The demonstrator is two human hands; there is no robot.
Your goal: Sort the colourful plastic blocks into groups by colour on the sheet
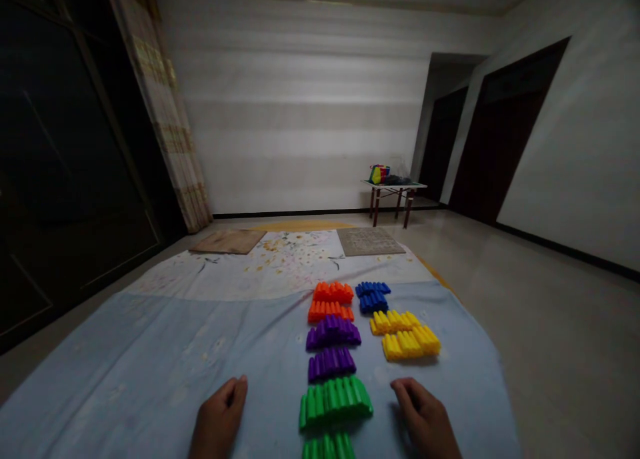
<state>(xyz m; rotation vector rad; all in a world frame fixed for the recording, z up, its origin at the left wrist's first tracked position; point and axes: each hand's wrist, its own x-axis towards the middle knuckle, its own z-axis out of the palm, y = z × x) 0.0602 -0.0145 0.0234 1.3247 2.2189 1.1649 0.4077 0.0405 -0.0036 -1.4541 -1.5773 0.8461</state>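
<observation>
My left hand (220, 415) rests on the light blue cloth, fingers curled into a loose fist with the thumb on top; nothing shows in it. My right hand (425, 415) is curled the same way, just right of the nearest green pieces (335, 402) and apart from them. Between the hands, small tube-shaped plastic pieces lie in bundled rows. Beyond the green are purple pieces (333, 364), then orange pieces (333, 292). To the right lie yellow pieces (410, 342), with blue pieces (373, 302) behind them. The nearest green row is cut off by the frame's lower edge.
The blue cloth (165, 339) meets a white flowered cloth (290, 262) farther off. A brown board (230, 241) lies at its far left, a grey patterned board (370, 241) at its far right. A small table (395, 185) bearing a colourful bag (380, 173) stands near the wall.
</observation>
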